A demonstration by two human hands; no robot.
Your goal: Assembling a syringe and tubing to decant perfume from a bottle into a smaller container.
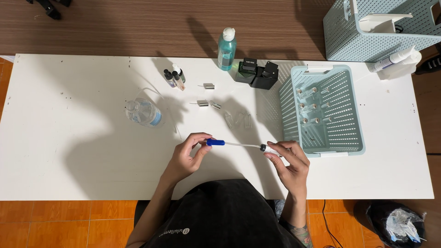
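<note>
A thin clear syringe [241, 145] with a blue plunger end and a dark stopper lies stretched between my hands above the white table [69, 151]. My left hand [188, 154] pinches the blue end [215, 142]. My right hand [289, 163] grips the barrel at the dark stopper [263, 147]. Beyond the syringe, small clear glass vials [239, 120] and silver caps [206, 103] lie loose on the table.
A pale blue perforated basket [353, 110] holding several small vials stands to the right. A clear water bottle [143, 112] lies at left, small dropper bottles [174, 77] behind it. A teal bottle [226, 49] and black boxes [257, 72] stand at the back edge. Another crate [340, 32] sits beyond.
</note>
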